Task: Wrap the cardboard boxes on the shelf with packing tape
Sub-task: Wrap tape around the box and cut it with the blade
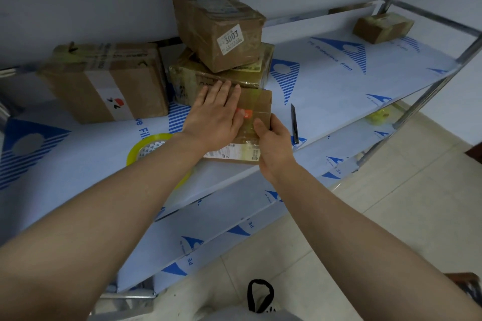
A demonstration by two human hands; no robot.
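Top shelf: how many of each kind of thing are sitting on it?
Cardboard boxes: 5 (big left box, labelled box, box beneath it, flat box, small far box)
Tape roll: 1
Slim dark tool: 1
Total: 7

Flat taped cardboard box [258, 104] at shelf [326, 91] front, two stacked boxes [219, 34] just behind, yellow tape roll [146, 139] flat, left

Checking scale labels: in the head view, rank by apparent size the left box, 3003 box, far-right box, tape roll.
1. left box
2. 3003 box
3. tape roll and far-right box: unsure, roll nearer and partly hidden.
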